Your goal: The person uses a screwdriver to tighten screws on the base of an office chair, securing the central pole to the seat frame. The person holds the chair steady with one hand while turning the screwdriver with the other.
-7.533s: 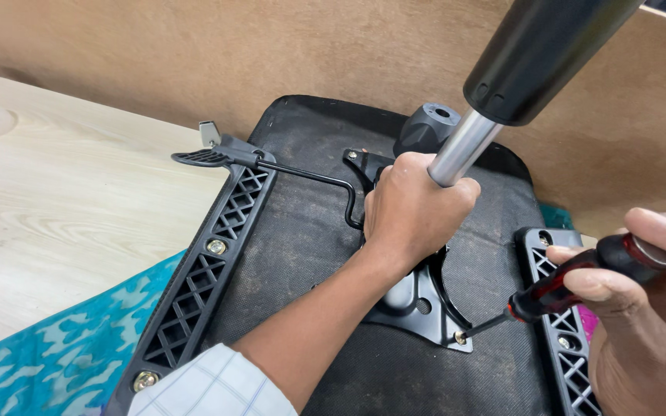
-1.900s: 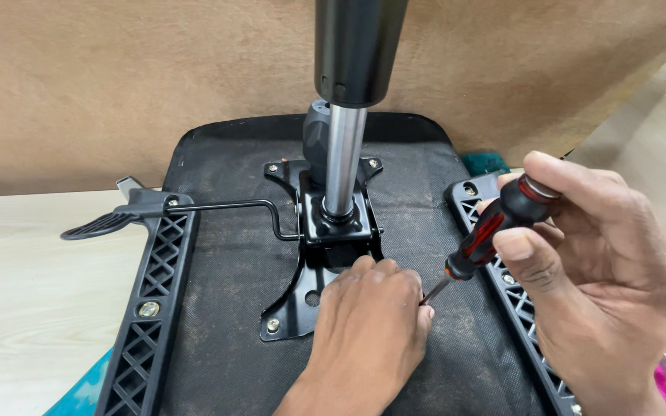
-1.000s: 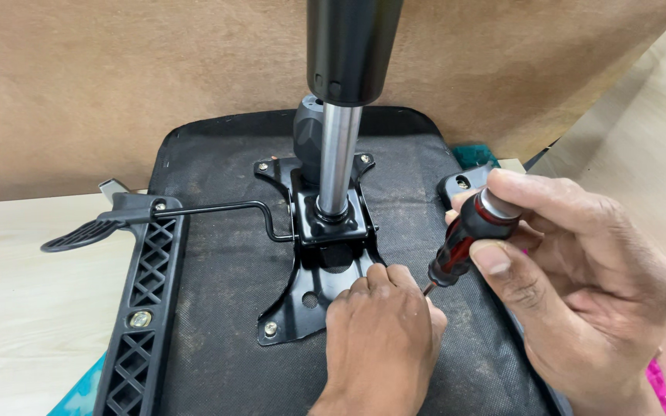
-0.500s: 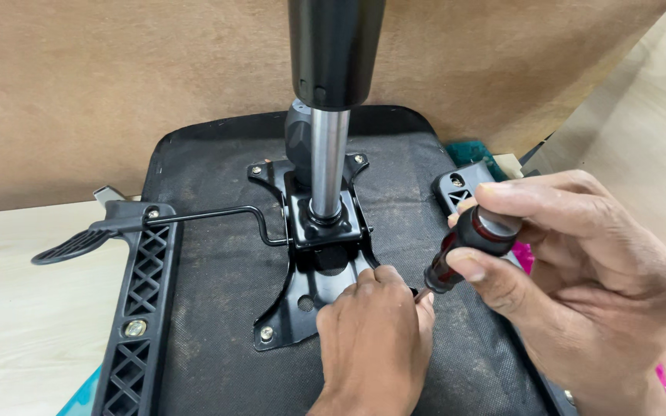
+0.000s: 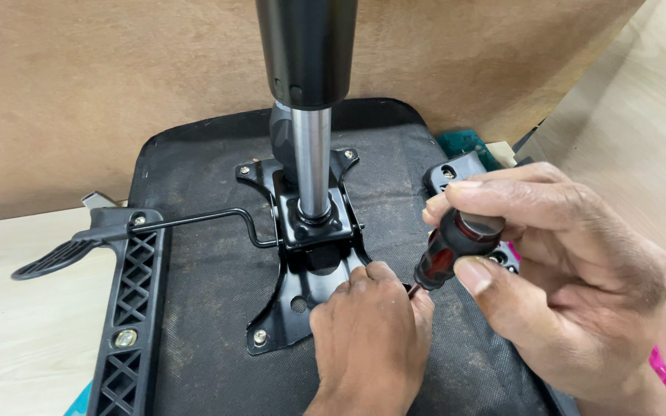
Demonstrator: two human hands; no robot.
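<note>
Black plastic armrest bracket (image 5: pixel 129 308) lies at nine o'clock on the upturned chair seat (image 5: pixel 210 277). At centre the metal mounting plate (image 5: pixel 302 266) carries the upright gas cylinder (image 5: pixel 310 139). At six o'clock the left hand (image 5: pixel 371 339) rests curled on the plate's corner. At three o'clock the right hand (image 5: pixel 572 285) grips a red-and-black screwdriver (image 5: pixel 452 246), its tip hidden behind the left hand.

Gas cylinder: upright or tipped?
Upright: the gas cylinder rises straight from the mounting plate on the upturned seat.

Pale wood floor (image 5: pixel 17 339), upturned chair seat (image 5: pixel 194 308)
</note>
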